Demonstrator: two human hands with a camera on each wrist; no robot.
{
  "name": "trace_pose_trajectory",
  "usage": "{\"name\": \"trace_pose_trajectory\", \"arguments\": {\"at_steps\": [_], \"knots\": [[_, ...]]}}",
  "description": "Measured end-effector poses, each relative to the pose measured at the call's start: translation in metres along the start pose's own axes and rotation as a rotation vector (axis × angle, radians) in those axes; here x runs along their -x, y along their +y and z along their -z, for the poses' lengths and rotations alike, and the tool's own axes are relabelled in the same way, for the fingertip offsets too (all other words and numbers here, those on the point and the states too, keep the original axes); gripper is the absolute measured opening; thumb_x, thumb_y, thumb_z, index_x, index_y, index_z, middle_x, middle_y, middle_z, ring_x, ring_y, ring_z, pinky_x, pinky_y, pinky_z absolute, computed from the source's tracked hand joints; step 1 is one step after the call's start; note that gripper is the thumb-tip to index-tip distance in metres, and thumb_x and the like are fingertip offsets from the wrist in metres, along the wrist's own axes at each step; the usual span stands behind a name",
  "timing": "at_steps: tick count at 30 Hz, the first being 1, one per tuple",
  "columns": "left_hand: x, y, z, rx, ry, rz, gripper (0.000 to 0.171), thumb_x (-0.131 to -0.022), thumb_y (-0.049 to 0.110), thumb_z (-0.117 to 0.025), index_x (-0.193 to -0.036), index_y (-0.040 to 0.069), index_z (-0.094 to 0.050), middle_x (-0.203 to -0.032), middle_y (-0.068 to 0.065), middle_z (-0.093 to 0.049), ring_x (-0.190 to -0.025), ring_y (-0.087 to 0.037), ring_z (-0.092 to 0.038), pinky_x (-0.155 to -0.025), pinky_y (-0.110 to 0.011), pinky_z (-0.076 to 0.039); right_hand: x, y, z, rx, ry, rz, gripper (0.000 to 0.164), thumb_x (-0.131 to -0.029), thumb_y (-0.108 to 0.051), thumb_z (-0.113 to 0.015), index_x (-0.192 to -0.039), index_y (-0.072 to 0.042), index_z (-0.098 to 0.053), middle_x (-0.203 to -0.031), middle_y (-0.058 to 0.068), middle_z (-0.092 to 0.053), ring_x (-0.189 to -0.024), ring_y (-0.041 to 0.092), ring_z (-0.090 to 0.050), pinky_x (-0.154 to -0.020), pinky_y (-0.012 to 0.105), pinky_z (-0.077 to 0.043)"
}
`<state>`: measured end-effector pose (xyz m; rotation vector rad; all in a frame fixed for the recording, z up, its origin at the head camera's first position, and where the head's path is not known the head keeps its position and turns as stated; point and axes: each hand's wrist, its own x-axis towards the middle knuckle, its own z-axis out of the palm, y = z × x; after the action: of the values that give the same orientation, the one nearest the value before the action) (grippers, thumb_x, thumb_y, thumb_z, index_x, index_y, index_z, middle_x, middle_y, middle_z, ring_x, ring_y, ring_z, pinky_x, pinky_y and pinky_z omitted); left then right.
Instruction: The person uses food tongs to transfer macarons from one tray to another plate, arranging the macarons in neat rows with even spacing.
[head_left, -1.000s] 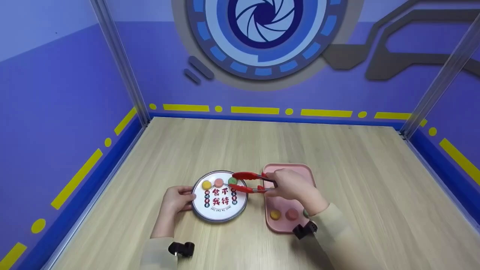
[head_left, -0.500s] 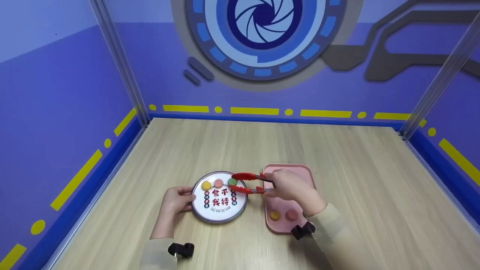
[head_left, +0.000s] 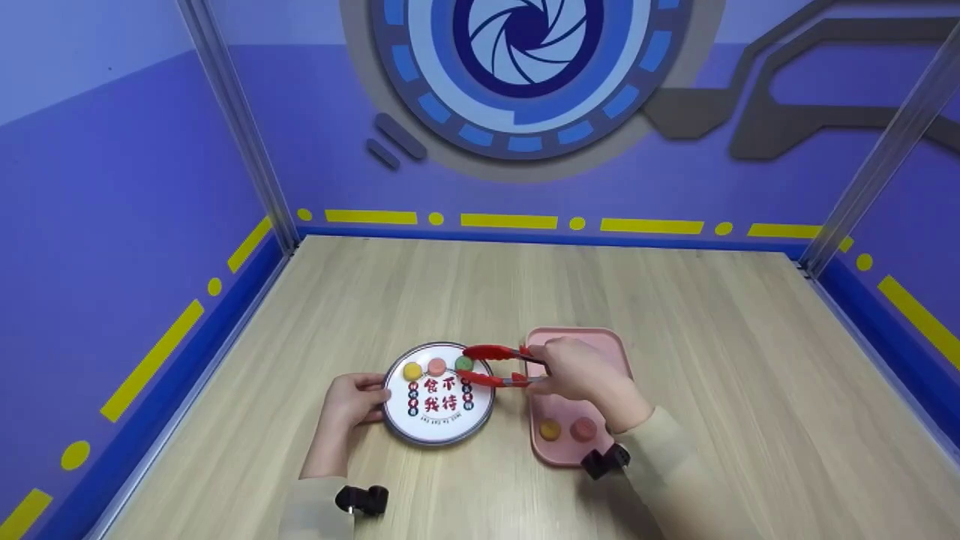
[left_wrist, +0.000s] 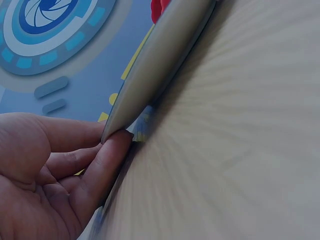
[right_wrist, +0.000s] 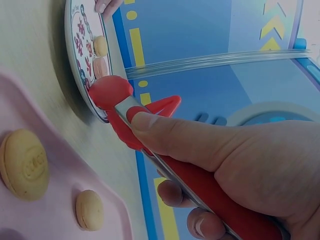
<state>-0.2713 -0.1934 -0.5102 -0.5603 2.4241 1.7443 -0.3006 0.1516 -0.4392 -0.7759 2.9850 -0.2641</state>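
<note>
My left hand [head_left: 356, 397] pinches the near-left rim of a round white plate [head_left: 441, 433] with red lettering. Thumb and fingers meet at the plate's edge [left_wrist: 155, 65] in the left wrist view. A yellow macaron [head_left: 412, 370], a pink macaron [head_left: 436, 367] and a green macaron [head_left: 464, 363] lie in a row on it. My right hand [head_left: 581, 371] grips red-tipped tongs [head_left: 487, 352] by their handles, thumb along one arm [right_wrist: 185, 175]. The tips stand apart on either side of the green macaron, over the plate's right part.
Right of the plate lies a pink tray [head_left: 566, 406], partly under my right forearm. A yellow macaron [head_left: 550, 430] and a pink macaron [head_left: 583, 430] sit at its near end. Blue wall panels [head_left: 510, 195] enclose the wooden table [head_left: 480, 285] at the back and sides.
My right wrist has shifted slightly left, so a green macaron at the tray's right edge is now hidden behind it. Tongs, plate and left hand hold almost still.
</note>
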Motion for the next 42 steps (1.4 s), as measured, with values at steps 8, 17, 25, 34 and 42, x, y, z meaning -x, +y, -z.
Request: {"name": "trace_pose_trajectory", "arguments": {"at_steps": [8,17,25,34,42], "knots": [[-0.001,-0.001,0.000,0.021,-0.008,-0.009,0.038,-0.093,-0.005,-0.067,-0.130,-0.010,-0.063,-0.115,-0.025,-0.071,-0.072,-0.011,-0.068,-0.062,-0.026,-0.063,-0.001,0.000,0.001,-0.011,-0.009,-0.011,0.033,-0.078,-0.034,-0.091,-0.094,-0.015,-0.069,-0.069,-0.005,-0.060,-0.060,0.013,-0.052,-0.057,0.025,-0.046],[-0.001,-0.001,-0.001,0.002,0.000,-0.001,0.039,-0.092,-0.004,-0.069,-0.131,-0.008,-0.064,-0.114,-0.024,-0.072,-0.073,-0.012,-0.068,-0.061,-0.026,-0.063,0.000,0.000,0.000,-0.007,-0.003,-0.006,0.033,-0.078,-0.034,-0.091,-0.093,-0.016,-0.068,-0.070,-0.005,-0.059,-0.060,0.013,-0.052,-0.057,0.025,-0.046],[-0.001,0.000,-0.001,-0.001,-0.005,-0.010,0.039,-0.093,-0.004,-0.068,-0.131,-0.009,-0.063,-0.116,-0.026,-0.071,-0.073,-0.012,-0.069,-0.062,-0.027,-0.063,0.000,0.002,-0.001,-0.018,-0.006,-0.009,0.034,-0.078,-0.035,-0.090,-0.096,-0.014,-0.071,-0.069,-0.004,-0.060,-0.061,0.014,-0.052,-0.058,0.026,-0.047],[0.001,-0.001,0.001,0.008,-0.008,-0.019,0.040,-0.094,-0.003,-0.067,-0.133,-0.010,-0.061,-0.120,-0.027,-0.069,-0.072,-0.012,-0.069,-0.063,-0.027,-0.063,0.004,0.007,-0.001,0.010,0.037,0.048,0.034,-0.078,-0.036,-0.091,-0.095,-0.014,-0.071,-0.070,-0.005,-0.061,-0.060,0.011,-0.051,-0.057,0.024,-0.047],[0.000,-0.002,0.000,0.005,0.001,-0.013,0.040,-0.093,-0.003,-0.067,-0.133,-0.010,-0.062,-0.120,-0.027,-0.069,-0.073,-0.012,-0.069,-0.063,-0.026,-0.063,0.009,0.013,0.003,-0.045,0.037,0.054,0.035,-0.079,-0.036,-0.089,-0.103,-0.015,-0.074,-0.066,-0.006,-0.055,-0.059,0.009,-0.047,-0.054,0.022,-0.038]]}}
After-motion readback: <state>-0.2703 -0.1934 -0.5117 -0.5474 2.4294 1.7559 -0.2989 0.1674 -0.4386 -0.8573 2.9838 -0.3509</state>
